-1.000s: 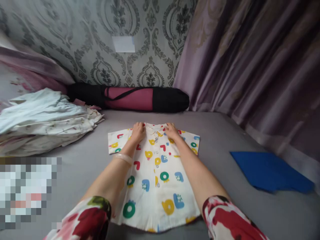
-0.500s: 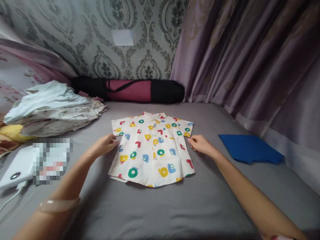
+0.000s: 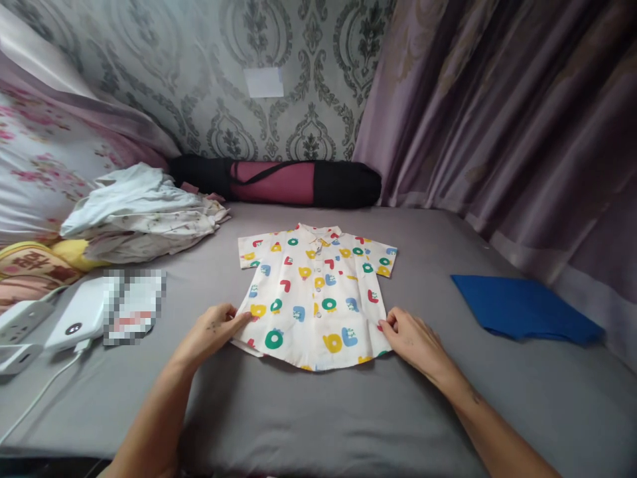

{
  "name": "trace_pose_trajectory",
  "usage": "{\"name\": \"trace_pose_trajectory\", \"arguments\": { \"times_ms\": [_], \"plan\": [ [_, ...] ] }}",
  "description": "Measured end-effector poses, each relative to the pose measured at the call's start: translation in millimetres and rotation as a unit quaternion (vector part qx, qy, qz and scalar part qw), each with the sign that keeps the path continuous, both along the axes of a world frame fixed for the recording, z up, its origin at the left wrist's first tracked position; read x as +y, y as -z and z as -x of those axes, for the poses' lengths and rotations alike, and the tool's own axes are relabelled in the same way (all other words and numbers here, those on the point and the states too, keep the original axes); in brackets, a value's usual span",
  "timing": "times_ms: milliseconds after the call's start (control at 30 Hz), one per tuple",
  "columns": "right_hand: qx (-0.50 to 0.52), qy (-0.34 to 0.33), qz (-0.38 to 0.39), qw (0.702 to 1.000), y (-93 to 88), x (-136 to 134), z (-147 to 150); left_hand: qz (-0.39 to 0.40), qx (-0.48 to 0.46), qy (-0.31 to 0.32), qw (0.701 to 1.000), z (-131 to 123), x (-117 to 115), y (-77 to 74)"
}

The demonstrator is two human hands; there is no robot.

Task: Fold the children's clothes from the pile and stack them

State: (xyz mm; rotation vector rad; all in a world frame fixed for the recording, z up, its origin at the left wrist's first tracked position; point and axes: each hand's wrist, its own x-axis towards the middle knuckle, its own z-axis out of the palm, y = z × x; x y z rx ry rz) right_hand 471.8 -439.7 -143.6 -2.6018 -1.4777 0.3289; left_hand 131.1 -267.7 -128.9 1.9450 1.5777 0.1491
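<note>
A small white short-sleeved shirt [image 3: 308, 299] with colourful printed shapes lies spread flat, its collar toward the wall and buttons facing up. At its lower left edge, the thumb and fingers of my left hand [image 3: 213, 328] pinch the side seam. My right hand [image 3: 411, 338] pinches the opposite side seam near the hem, fingers curled in. Both hands rest low by the grey sheet [image 3: 318, 418], and the shirt stays in contact with it.
A folded blue cloth [image 3: 522, 309] lies at the right. At the left are a white power bank [image 3: 82, 315] with a cable, a power strip [image 3: 22, 322] and a heap of clothes [image 3: 144, 212]. A black and maroon long bag [image 3: 273, 182] lies along the wall.
Both hands have moved down the shirt's sides, from below the sleeves to near the hem, and now pinch its edges. The camera view has shifted slightly left.
</note>
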Motion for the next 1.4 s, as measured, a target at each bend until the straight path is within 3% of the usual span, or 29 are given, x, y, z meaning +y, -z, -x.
{"name": "trace_pose_trajectory", "arguments": {
  "times_ms": [200, 367, 567, 733, 967, 1100, 1200, 1333, 1400],
  "plan": [
    [0.021, 0.021, -0.035, 0.999, -0.1, 0.8, 4.0, -0.038, -0.048, -0.008, 0.998, 3.7, -6.3, 2.9],
    [0.018, 0.036, -0.018, 0.999, -1.7, 1.4, 11.7, -0.064, -0.047, -0.028, 0.996, 2.1, -11.4, 12.3],
    [-0.021, -0.049, 0.04, 0.998, -12.6, -3.4, 7.9, -0.125, -0.001, 0.05, 0.991, 13.9, -10.1, 20.4],
    [-0.039, -0.076, 0.077, 0.993, -15.0, -7.0, 2.0, -0.106, 0.023, 0.108, 0.988, 27.3, -3.6, 27.9],
    [-0.055, -0.114, 0.081, 0.989, -16.1, -16.2, -7.7, -0.052, 0.056, 0.139, 0.987, 25.6, -2.1, 0.7],
    [-0.058, -0.132, 0.09, 0.985, -33.0, -9.2, -14.4, -0.024, 0.082, 0.156, 0.984, 22.8, 20.3, -9.5],
    [-0.059, -0.143, 0.038, 0.987, -36.5, 17.8, -7.9, -0.08, 0.094, 0.104, 0.987, 7.8, 53.9, -7.9],
    [-0.06, -0.212, -0.095, 0.971, -15.4, 67.9, 11.2, -0.11, 0.126, 0.0, 0.986, -24.1, 101.3, 1.6],
    [-0.062, -0.217, -0.097, 0.969, -0.5, 86.7, 17.8, -0.092, 0.138, -0.049, 0.985, -37.8, 117.5, 7.5]
  ]
}}
